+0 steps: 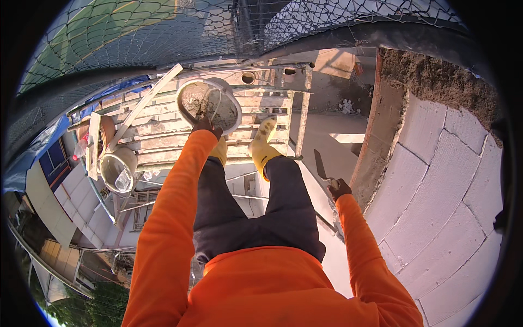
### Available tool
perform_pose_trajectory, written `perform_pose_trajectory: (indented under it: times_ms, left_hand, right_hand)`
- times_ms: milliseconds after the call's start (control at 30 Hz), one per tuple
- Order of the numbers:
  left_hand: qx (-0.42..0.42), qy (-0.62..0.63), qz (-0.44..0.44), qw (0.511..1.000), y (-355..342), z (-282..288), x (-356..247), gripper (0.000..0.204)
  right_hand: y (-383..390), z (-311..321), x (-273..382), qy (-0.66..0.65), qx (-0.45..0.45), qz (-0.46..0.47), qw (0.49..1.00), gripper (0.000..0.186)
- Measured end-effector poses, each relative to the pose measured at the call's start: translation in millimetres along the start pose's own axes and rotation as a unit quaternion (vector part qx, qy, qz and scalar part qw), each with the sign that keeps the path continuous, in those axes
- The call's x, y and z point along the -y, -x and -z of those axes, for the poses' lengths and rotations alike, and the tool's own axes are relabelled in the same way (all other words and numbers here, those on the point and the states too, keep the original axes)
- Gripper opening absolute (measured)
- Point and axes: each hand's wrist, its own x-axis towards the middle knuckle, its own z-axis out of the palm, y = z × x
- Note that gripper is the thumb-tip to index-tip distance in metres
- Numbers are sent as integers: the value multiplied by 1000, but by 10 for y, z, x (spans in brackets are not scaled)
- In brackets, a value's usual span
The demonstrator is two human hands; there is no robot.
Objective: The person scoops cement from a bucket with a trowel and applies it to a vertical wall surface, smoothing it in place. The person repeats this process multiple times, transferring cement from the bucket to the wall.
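A round bucket (237,103) of wet grey mortar (211,104) stands on the slatted scaffold platform, just ahead of my feet. My left hand (206,126) is closed at the bucket's near rim, its fingers partly hidden by shadow and by the back of the hand. A thin line like a wire handle crosses the mortar above it. Out to the right, my right hand (340,188) grips the handle of a trowel (320,163). Its narrow blade points away from me, beside the wall and apart from it.
Yellow boots (263,144) stand on the worn slats (163,128). At left are a second bucket (118,170), a plastic bottle (80,149) and loose boards (146,106). A white block wall (436,147) with a rough mortar edge rises at right. Wire netting (120,38) hangs ahead; open drops flank the platform.
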Motion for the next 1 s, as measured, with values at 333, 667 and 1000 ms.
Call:
perform_pose_trajectory:
  times_ms: [333,667,1000]
  left_hand:
    - [118,-53,47,990,-384,-991,-2011,71]
    - [172,-195,-115,959,-899,-2180,-2775,72]
    - [-36,-135,-133,981,-1007,-1210,-1486,60]
  right_hand:
    - [776,-1244,-136,-266,-11,-145,953,47]
    - [194,-1352,124,-355,-3,-156,922,49]
    - [-1498,-919,752,-182,54,5,982,39]
